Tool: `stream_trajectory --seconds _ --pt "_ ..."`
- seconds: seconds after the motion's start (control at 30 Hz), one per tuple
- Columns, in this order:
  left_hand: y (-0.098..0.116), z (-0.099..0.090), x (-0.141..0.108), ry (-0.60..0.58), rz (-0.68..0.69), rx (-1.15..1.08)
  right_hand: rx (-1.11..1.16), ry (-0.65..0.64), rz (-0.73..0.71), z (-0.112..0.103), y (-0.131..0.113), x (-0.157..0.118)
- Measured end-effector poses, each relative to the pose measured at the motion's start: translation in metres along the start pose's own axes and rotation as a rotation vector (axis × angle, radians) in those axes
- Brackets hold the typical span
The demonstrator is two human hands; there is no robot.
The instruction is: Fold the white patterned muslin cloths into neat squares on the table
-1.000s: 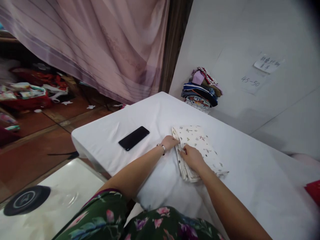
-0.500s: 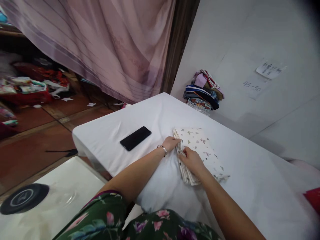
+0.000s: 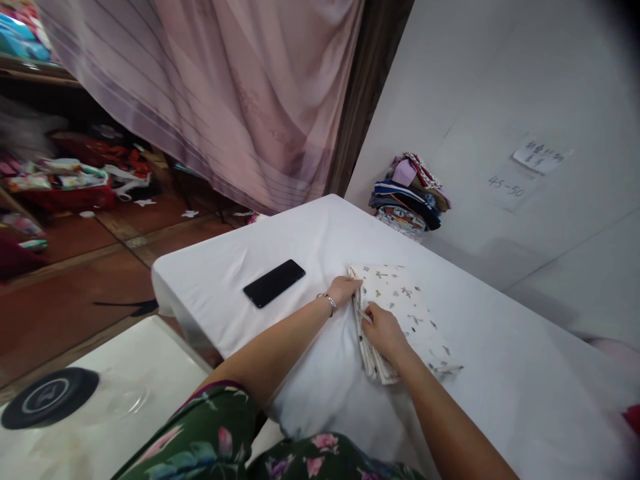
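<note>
A folded cream cloth [image 3: 400, 300] with small printed motifs lies on the white-covered table [image 3: 500, 360], its layered edge facing me. My left hand [image 3: 344, 289], with a bracelet at the wrist, grips the far end of that layered edge, fingers closed over it. Closer to me, my right hand [image 3: 386, 331] pinches the same edge near its middle. Some fingertips of both hands are hidden by the cloth and the hands themselves. To the left of the cloth a black smartphone [image 3: 275, 283] lies flat, apart from my hands.
A stack of folded clothes [image 3: 407, 193] stands by the wall behind the table. Pink curtain [image 3: 250, 100] hangs at the back. At lower left is a white surface with a round black object [image 3: 50, 398]. A red basket [image 3: 70, 193] of items sits on the tiled floor.
The view has shifted slightly, so everything sits a little lower in the picture. Both hands stay at the cloth's layered edge; the cloth looks much the same.
</note>
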State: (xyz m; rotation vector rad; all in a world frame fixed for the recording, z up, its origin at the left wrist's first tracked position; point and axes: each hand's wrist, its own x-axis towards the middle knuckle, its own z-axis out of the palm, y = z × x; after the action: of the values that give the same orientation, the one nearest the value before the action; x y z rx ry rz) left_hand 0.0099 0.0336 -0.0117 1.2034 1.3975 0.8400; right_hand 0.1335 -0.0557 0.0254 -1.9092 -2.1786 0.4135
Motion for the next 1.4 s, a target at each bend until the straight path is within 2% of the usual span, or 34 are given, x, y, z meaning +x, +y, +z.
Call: stream_trajectory --seconds 0.17,0.37,0.67,1.2,1.4 --pt "0.006 0.001 0.016 -0.008 -0.052 0.049 0.168 0.036 -0.01 0.004 0.009 0.001" --pt "0.002 0.004 0.027 0.05 0.001 0.108 0.381 0.083 0.041 0.011 0.021 0.001" --pt "0.003 -0.004 0.027 0.183 0.054 0.153 0.242 0.04 -0.025 0.005 0.009 0.002" --pt "0.005 0.002 0.039 0.228 0.084 0.131 0.222 -0.027 -0.071 0.008 0.011 -0.004" --pt "0.006 -0.001 0.044 0.192 0.06 0.228 0.09 -0.039 -0.079 0.005 0.006 -0.006"
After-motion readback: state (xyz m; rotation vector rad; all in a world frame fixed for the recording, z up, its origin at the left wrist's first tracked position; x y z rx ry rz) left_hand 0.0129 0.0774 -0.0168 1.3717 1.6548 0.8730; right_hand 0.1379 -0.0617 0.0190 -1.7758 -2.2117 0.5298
